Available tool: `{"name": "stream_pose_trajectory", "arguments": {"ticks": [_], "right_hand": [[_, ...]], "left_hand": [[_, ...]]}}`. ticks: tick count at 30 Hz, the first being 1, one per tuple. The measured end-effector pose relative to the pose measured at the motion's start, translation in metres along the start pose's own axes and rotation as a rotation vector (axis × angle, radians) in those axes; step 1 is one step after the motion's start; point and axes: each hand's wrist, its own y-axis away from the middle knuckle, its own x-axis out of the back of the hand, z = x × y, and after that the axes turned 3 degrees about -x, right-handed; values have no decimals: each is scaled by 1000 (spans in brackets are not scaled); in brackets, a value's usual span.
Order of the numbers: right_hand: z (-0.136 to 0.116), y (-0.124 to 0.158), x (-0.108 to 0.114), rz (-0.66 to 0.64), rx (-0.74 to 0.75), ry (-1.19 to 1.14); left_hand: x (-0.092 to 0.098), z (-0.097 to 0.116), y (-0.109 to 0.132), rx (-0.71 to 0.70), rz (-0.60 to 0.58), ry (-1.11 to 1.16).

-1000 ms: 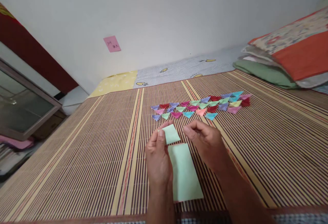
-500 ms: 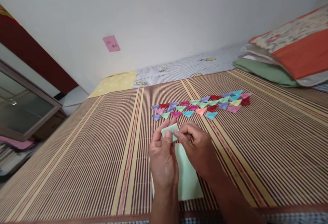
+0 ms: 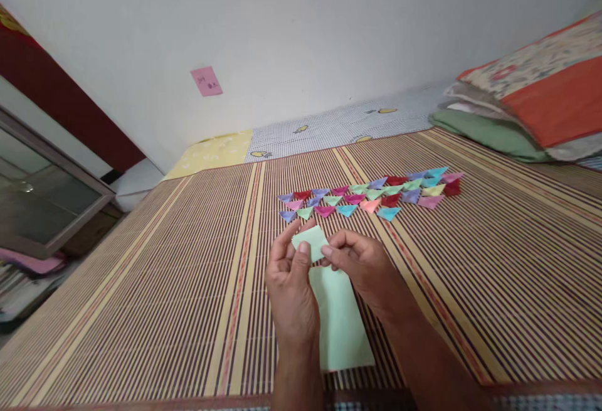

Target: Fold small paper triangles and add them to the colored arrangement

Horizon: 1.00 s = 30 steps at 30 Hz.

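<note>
Lying on the near side of the grip, a smooth, pale green oblong sheet (image 3: 342,323) rests on a striped mat (image 3: 188,285), its left part hidden by the left wrist. The mat looks woven from thin, straight slats, dark and straw-coloured by turns, with broader plain bands carrying a thin red line.

Just beyond the top of the sheet, the left grip (image 3: 292,292) is clamped on a small, four-sided piece of pale green paper (image 3: 316,240), thumb flat on its face and fingers behind. The right grip (image 3: 365,270) pinches the same piece at its lower right edge, thumb in front and fingertips curled under.

Past both grips, folded paper triangles (image 3: 347,210) stand in slanting rows running off to the right: blue, mint, magenta, red, turquoise, pink, peach and yellow, crisply creased.

Further on, beyond the mat's dark border, lie a yellow cloth (image 3: 216,152) and a finely checked grey cloth (image 3: 324,125) with yellow motifs. Far right of the grip, a soft pile of bedding (image 3: 550,103) shows orange, floral and green fabric. Farthest, a pink note (image 3: 207,81) on the white wall (image 3: 301,28) bears dark handwriting, too small to read surely.
</note>
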Motion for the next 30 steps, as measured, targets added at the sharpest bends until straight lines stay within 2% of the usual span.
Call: {"name": "stream_pose_trajectory", "arguments": {"ticks": [6,12,16,18,21,30], "right_hand": [[3,-1,3,-11,102,-106],[0,-1,4,-45,143,-161],[2,-2,5,-88,110,-151],[2,-2,5,-35,117,-108],[-2,0,6,78,205,13],[-15,4,11,79,401,292]], "left_hand": [[1,-2,0,-203,71,-90],[1,-2,2,-201,77,-103],[5,-4,0,-213,116,-141],[8,-5,-2,-223,126,-160],[10,-5,-3,-223,98,-191],[9,-3,0,-153,3,-265]]}}
